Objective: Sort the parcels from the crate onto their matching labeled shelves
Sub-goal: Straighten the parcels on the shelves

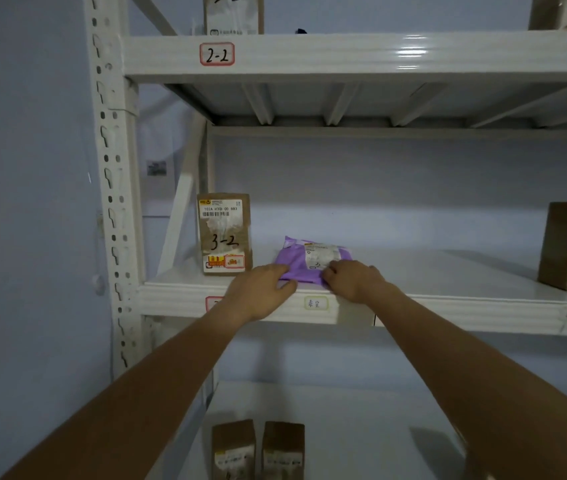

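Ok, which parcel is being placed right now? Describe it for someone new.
Find the middle shelf, below the one tagged 2-2. Right of the upright cardboard box marked 3-2 lies a flat purple mailer bag under both hands. It is the only purple, soft parcel.

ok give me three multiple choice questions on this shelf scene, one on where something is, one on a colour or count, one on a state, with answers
1. Where does the purple parcel lie?
A. on the shelf labelled 2-2
B. on the middle shelf, right of the box marked 3-2
C. on the bottom shelf

2. How many brown boxes stand on the bottom shelf?
A. two
B. four
C. none

3. What are the hands doing?
A. hanging idle
B. both on the purple parcel
C. lifting the box marked 3-2

Answers:
1 B: it lies flat on the middle shelf, beside the box marked 3-2.
2 A: two brown boxes stand side by side.
3 B: left hand and right hand both rest on its near edge.
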Demonstrator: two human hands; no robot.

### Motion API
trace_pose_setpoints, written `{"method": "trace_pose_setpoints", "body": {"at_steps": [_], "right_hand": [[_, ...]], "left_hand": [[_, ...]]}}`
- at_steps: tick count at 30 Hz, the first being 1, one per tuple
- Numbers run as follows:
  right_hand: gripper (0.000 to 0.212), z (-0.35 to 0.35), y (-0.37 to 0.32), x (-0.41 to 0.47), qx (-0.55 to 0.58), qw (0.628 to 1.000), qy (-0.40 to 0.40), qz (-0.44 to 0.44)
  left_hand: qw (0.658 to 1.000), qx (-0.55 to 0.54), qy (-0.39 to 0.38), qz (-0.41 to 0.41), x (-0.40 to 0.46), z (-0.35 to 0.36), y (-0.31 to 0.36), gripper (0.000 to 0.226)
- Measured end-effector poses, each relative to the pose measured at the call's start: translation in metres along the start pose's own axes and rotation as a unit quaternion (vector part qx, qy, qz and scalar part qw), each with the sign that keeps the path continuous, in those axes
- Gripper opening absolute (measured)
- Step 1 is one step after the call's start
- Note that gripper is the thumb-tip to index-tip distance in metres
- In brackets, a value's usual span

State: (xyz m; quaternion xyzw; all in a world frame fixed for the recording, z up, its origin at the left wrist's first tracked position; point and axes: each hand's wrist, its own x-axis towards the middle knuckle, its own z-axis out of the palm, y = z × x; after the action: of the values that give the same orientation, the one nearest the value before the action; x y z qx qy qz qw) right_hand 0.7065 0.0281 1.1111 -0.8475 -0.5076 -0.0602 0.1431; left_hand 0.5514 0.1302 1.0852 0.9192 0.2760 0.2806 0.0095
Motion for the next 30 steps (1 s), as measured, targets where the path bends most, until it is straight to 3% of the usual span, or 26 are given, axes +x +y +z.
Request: {"method": "trace_pose_setpoints", "body": {"at_steps": [5,15,20,26,30], "right_hand": [[0.039,0.005,0.003,-0.011,-0.017,0.995,0.091,-0.046],[0.038,0.017,-0.002,-0.049,-0.011,0.966,0.218,-0.135],[0.06,0.041,-0.006,-0.075,-0.022,0.934,0.286,-0.214],[0.043,0.101,-0.021,-0.111,0.003,0.916,0.273,-0.295],[0.03,0.16,-0.025,-0.122,0.05,0.937,0.227,-0.259]], "left_hand": [[0.997,-0.022,0.073,0.019,-0.02,-0.002,0.007,0.048],[0.994,-0.002,0.106,-0.004,-0.075,0.011,0.017,0.063],[0.99,-0.027,0.14,-0.01,-0.11,0.031,0.027,0.064],[0.992,-0.05,0.062,-0.093,-0.146,0.071,0.028,0.052],[0.988,-0.052,0.001,-0.148,-0.173,0.105,0.02,0.054]]}}
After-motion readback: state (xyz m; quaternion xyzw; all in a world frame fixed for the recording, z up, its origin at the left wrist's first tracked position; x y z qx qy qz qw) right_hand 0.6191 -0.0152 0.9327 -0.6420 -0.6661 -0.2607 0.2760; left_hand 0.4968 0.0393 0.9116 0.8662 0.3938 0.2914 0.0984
